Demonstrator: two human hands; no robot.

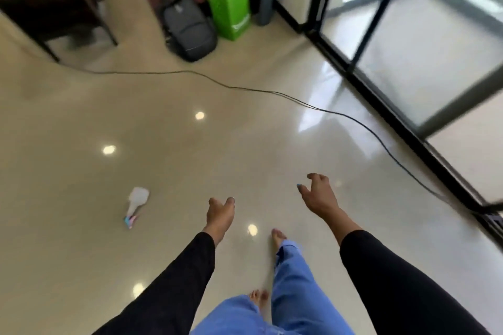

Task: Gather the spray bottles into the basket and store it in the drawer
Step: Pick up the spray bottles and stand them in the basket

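Note:
A clear spray bottle (137, 202) with a pink and blue spray head lies on its side on the shiny beige floor, left of my hands. My left hand (220, 214) hangs above the floor with loosely curled fingers and holds nothing. It is about a forearm's length right of the bottle. My right hand (319, 194) is stretched forward, fingers spread and bent, holding nothing. No basket or drawer is in view.
A black cable (272, 92) runs across the floor ahead. A grey backpack (188, 30) and a green paper bag (230, 8) stand against the far wall. A dark table (54, 5) is at far left, and a black-framed sliding glass door (408, 68) at right.

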